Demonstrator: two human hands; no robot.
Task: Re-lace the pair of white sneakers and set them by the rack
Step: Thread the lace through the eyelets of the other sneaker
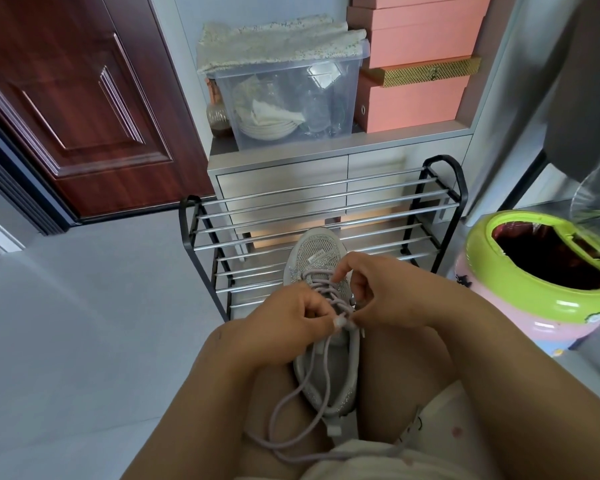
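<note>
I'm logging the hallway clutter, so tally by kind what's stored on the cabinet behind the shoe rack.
Pink boxes: 4
Gold box: 1
Clear bin: 1
Vase: 1
Total: 7

At the centre of the frame a pale grey-white sneaker (321, 271) is seen, its mesh flecked with glitter, threaded with a lilac lace (302, 407). Behind it a shoe rack (326, 216) is shown — black frame, silver bars. At the right a bin (541, 271) is coloured lime green over pink. Salmon-pink boxes (420, 46) are stacked at the upper right — one gold-patterned box (426, 72) among them. A reddish-brown wood-grain door (84, 98) fills the upper left.
</note>
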